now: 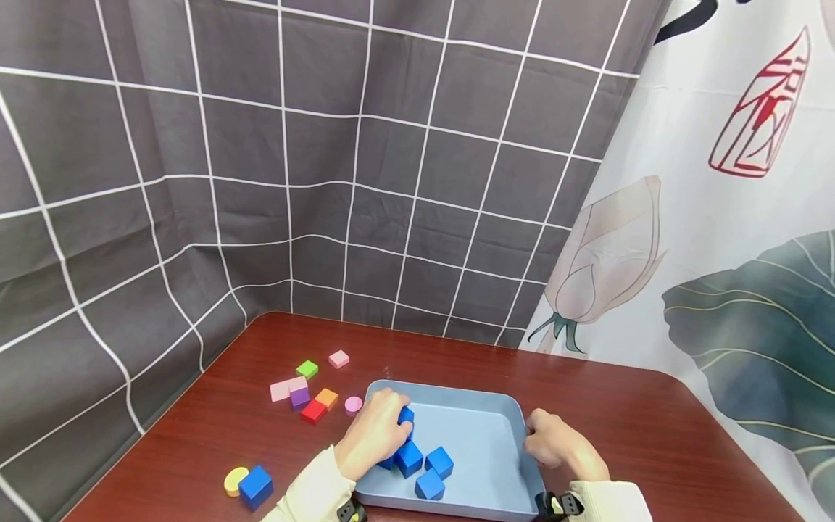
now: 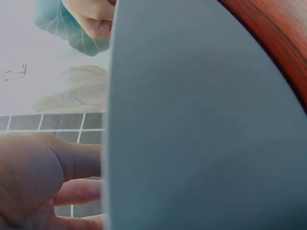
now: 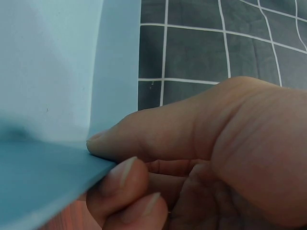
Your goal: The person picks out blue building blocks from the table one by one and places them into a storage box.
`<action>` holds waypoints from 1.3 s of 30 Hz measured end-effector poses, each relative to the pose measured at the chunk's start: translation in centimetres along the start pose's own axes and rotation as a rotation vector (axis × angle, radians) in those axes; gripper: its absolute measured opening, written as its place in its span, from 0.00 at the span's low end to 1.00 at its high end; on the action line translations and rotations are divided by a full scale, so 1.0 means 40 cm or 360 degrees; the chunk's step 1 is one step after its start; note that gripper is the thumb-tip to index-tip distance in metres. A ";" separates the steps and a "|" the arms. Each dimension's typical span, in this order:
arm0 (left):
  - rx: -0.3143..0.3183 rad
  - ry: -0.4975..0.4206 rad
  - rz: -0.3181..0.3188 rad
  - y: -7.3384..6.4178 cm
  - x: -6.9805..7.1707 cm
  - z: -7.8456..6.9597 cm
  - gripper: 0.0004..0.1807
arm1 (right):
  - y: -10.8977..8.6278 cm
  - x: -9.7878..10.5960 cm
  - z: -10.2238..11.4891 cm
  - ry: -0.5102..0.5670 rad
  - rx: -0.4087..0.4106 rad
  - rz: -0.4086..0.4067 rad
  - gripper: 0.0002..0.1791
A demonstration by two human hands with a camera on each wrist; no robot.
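Note:
A light blue tray [image 1: 476, 449] sits on the table with several blue cubes [image 1: 430, 484] in its left part. My left hand [image 1: 375, 433] reaches over the tray's left side and pinches one blue cube [image 1: 406, 415] between thumb and fingers, above the others. In the left wrist view the tray's outer wall [image 2: 201, 110] hides the fingertips and that cube. On the right, my right hand [image 1: 557, 444] grips the tray's wall. The right wrist view shows its thumb [image 3: 158, 136] on the inner side and curled fingers [image 3: 120, 184] outside.
Left of the tray lie small flat pieces, among them a green [image 1: 307, 369], a red [image 1: 314, 412], an orange [image 1: 327, 398] and a purple one [image 1: 299, 397]. A blue cube [image 1: 256, 487] and a yellow disc [image 1: 235, 481] lie nearer me. A grey checked curtain [image 1: 391, 181] hangs behind.

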State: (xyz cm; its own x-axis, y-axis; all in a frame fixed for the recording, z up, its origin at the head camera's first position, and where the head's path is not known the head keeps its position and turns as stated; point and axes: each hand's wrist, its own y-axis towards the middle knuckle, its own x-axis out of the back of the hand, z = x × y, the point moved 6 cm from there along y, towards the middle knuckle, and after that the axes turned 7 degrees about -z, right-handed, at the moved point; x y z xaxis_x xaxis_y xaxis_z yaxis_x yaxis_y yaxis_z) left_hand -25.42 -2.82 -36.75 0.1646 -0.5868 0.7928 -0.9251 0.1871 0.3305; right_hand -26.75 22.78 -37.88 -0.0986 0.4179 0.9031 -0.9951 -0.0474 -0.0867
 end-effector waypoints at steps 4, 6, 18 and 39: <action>-0.0013 -0.0012 0.0030 0.002 -0.010 -0.018 0.17 | 0.000 -0.001 -0.002 0.0020 -0.0024 0.0016 0.05; -0.0028 -0.0020 0.0047 0.004 -0.016 -0.029 0.17 | 0.001 0.001 0.000 0.0002 0.0002 -0.0012 0.05; -0.0181 -0.0045 0.0050 0.013 -0.047 -0.079 0.16 | 0.001 0.001 0.006 -0.0032 0.0015 -0.0018 0.04; -0.0178 0.0075 0.0054 -0.002 -0.082 -0.097 0.17 | 0.006 0.000 0.002 -0.0044 0.0059 -0.0092 0.12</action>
State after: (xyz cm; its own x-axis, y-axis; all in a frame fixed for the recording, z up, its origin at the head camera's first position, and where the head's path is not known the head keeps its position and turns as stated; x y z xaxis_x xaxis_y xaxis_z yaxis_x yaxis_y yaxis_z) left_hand -24.56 2.16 -37.38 0.1520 -0.5417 0.8267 -0.8867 0.2948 0.3562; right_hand -26.97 22.69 -37.87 -0.0401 0.3956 0.9176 -0.9982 -0.0578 -0.0187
